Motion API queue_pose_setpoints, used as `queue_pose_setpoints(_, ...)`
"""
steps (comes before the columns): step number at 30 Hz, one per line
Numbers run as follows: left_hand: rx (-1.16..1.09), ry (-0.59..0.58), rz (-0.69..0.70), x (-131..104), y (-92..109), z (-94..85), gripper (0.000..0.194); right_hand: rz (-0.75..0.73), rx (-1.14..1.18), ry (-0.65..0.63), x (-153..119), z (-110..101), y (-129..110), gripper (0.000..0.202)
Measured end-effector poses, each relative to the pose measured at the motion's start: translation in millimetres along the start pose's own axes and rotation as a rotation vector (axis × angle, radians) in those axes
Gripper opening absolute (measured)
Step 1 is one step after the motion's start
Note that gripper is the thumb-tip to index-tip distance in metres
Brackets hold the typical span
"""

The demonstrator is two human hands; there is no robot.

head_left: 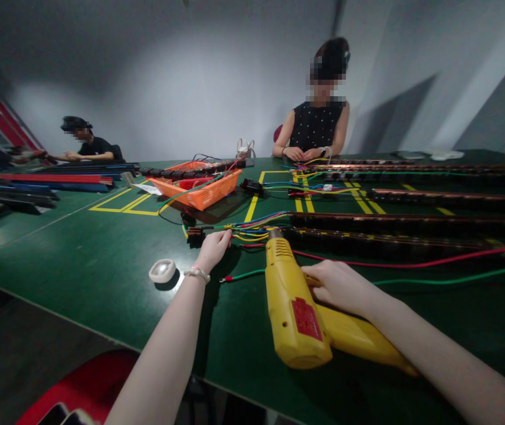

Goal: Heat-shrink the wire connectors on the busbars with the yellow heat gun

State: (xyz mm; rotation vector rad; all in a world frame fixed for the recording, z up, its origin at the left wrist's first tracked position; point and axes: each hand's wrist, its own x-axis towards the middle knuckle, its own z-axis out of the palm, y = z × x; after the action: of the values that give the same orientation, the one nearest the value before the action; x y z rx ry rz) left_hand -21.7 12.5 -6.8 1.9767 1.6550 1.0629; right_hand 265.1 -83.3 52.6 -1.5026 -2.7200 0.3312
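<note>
A yellow heat gun with a red label is in my right hand, whose fingers curl round it near the trigger. Its nozzle points away from me at a bundle of coloured wires. My left hand is closed in a pinch on these wires, just right of a black connector. The wires run right into long dark bars. Nearer to me lies a green wire with a red-sleeved ring terminal. A red wire stretches off to the right.
An orange basket stands beyond my left hand, with a dark strip across it. A small white round-cornered object sits left of my wrist. More bars lie behind. One person sits opposite; others are at the far left.
</note>
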Motion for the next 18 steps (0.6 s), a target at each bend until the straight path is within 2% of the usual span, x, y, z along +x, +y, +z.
queue_pose_setpoints(10,0.013,-0.002,-0.005,1.0,0.5,0.7,0.05,0.054,-0.037,-0.004,-4.4,0.3,5.8,0.026)
queue_pose_setpoints(18,0.013,-0.022,-0.047,3.2,-1.5,2.8,0.054,0.016,-0.115,-0.005,0.3,2.9,-6.7,0.025)
